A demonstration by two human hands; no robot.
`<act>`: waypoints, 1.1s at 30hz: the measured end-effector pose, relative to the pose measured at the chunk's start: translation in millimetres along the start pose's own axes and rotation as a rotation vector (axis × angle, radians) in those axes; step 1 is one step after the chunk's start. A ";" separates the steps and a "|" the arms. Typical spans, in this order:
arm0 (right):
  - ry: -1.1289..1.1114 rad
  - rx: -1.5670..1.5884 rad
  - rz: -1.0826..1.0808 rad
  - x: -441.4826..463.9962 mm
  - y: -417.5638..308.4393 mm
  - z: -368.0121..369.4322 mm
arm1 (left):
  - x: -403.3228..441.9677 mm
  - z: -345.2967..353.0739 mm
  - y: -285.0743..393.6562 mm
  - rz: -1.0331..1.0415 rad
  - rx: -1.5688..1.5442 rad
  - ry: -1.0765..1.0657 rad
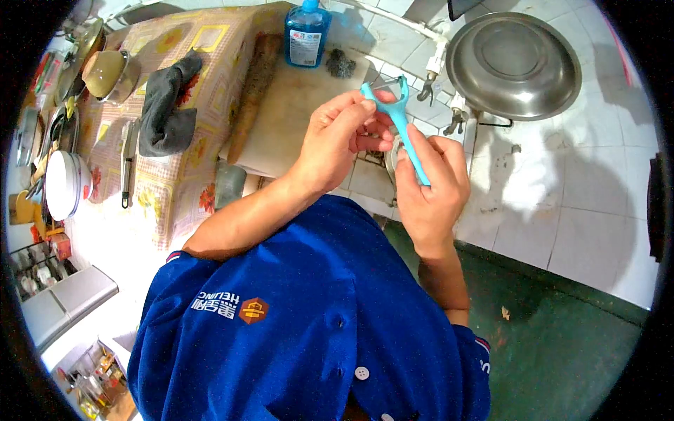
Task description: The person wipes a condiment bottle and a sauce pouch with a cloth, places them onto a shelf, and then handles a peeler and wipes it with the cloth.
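Note:
A light-blue Y-shaped peeler is held up in front of my chest, its forked head pointing away from me. My right hand is closed around its handle. At the forked head, the thumb and fingers of my left hand pinch one prong. The other left fingers curl loosely below the head. Past the hands, a dark steel-wool scrubber lies on a pale board-like surface, next to a bottle of blue liquid.
Two taps project beside a metal basin propped against white tiles. At left, a patterned tablecloth carries a dark grey cloth, a knife, bowls and stacked plates. Green floor lies at lower right.

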State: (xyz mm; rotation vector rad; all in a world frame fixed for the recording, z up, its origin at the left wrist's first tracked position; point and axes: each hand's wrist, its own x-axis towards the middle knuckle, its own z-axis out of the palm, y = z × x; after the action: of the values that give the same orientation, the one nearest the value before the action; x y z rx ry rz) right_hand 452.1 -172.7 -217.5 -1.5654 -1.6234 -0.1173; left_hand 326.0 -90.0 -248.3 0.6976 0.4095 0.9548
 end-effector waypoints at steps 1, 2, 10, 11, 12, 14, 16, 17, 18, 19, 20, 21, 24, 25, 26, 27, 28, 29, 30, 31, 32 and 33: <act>0.002 0.002 -0.002 -0.4 1.7 -0.9 | -0.3 0.2 -0.3 0.003 0.002 0.000; 0.019 -0.002 -0.024 -1.2 3.1 -1.8 | -0.6 -0.2 -0.9 0.005 0.016 -0.014; 0.098 0.106 -0.004 -3.5 4.7 -6.8 | 0.4 5.9 -0.2 0.010 -0.046 -0.102; 0.090 0.090 -0.013 -3.5 5.1 -8.2 | 0.8 6.3 0.2 0.000 -0.022 -0.100; 0.082 0.074 -0.021 -3.5 5.1 -9.2 | 1.1 6.8 0.7 -0.010 0.001 -0.098; 0.078 0.070 -0.024 -3.6 4.5 -10.2 | -0.6 8.1 3.3 -0.020 0.023 -0.091; 0.073 0.064 -0.028 -4.6 2.5 -10.4 | -1.8 7.0 4.8 -0.030 0.043 -0.085; 0.088 0.062 -0.004 -5.7 0.1 -10.0 | -2.3 5.7 5.7 -0.032 0.050 -0.119; 0.103 0.060 0.020 -5.8 -1.3 -9.3 | -2.5 4.8 6.5 -0.033 0.058 -0.151; 0.101 0.060 0.018 -5.6 -1.5 -8.7 | -2.9 5.6 7.5 -0.032 0.056 -0.151; 0.109 0.038 -0.007 -5.7 -1.5 -7.9 | -3.6 7.5 9.0 -0.026 0.057 -0.142; 0.117 0.016 -0.032 -5.8 -1.6 -7.3 | -4.2 8.2 9.7 -0.020 0.057 -0.133; 0.146 0.033 -0.055 -5.0 -4.2 -5.0 | -5.0 4.8 8.2 -0.019 0.024 -0.151; 0.145 0.032 -0.057 -5.0 -4.4 -4.4 | -4.9 3.9 8.1 -0.018 0.022 -0.151; 0.150 0.038 -0.063 -5.4 -4.5 -3.7 | -4.7 3.1 7.9 -0.007 0.015 -0.168; 0.156 0.045 -0.068 -5.9 -4.5 -3.2 | -4.6 2.3 7.7 0.004 0.008 -0.186; 0.155 0.043 -0.069 -6.2 -4.9 -2.8 | -4.7 1.4 7.5 0.005 0.005 -0.186; 0.155 0.039 -0.088 -6.5 -5.4 -2.2 | -4.8 0.4 7.4 0.004 -0.015 -0.198; 0.155 0.035 -0.108 -6.4 -5.9 -1.3 | -4.7 -0.3 7.8 0.005 -0.036 -0.210; 0.155 0.033 -0.109 -6.0 -6.1 -0.3 | -5.2 0.0 8.3 0.006 -0.037 -0.211; 0.170 0.038 -0.109 -5.4 -5.9 0.9 | -5.9 0.6 8.9 0.004 -0.043 -0.209; 0.185 0.042 -0.109 -4.9 -5.8 1.9 | -5.9 1.1 9.6 0.002 -0.049 -0.207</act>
State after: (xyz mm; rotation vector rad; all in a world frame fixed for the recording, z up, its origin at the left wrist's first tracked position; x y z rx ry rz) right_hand 445.5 -176.5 -218.9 -1.3925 -1.5548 -0.2765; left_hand 317.7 -91.7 -240.7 0.7445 0.2026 0.8816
